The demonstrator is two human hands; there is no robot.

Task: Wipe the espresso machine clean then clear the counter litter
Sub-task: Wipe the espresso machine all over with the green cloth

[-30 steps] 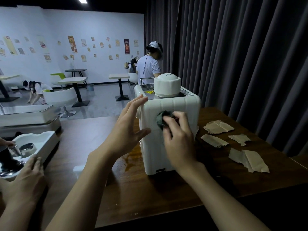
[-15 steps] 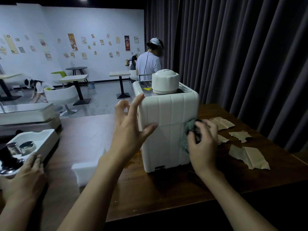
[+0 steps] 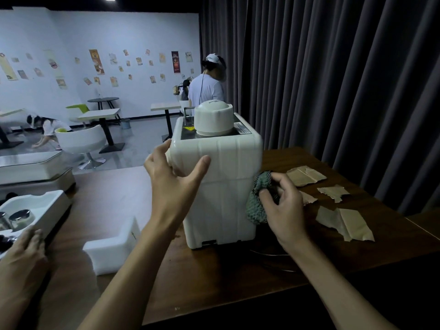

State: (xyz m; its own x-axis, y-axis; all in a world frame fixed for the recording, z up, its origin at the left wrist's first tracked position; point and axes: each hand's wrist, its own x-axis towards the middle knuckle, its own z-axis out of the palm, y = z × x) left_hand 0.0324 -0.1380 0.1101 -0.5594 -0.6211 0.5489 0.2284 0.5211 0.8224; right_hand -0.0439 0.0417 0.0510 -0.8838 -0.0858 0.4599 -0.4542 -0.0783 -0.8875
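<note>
Bystander hand: a third hand, belonging to someone else, is laid flat at the far left beside a white tray holding metal cups; it is no part of the task.
Foam block: a white piece is seen on the counter left of the machine, apart from both working hands.
Left hand: the machine's upper left corner is clasped, the thumb stretched across the near face and the fingers wrapped round the left side; the hand is spread wide, bracing rather than wiping.
Espresso machine: a white upright box is stood mid-counter, its long axis vertical, a domed cap on top.
Cloth: a grey-green rag is bunched against the machine's right near edge, roughly at mid-height.
Right hand: the rag is pinched between curled fingers and thumb and pressed to that edge; the right side panel lies just beyond the fingertips, away from the camera.
Deciding relation: the unwiped right flank is judged nearer the right hand, so a stroke round the corner is called for while the left hand steadies the body.
Paper scraps: torn brown pieces are scattered right of the machine, one just behind the right hand, none yet cleared.
</note>
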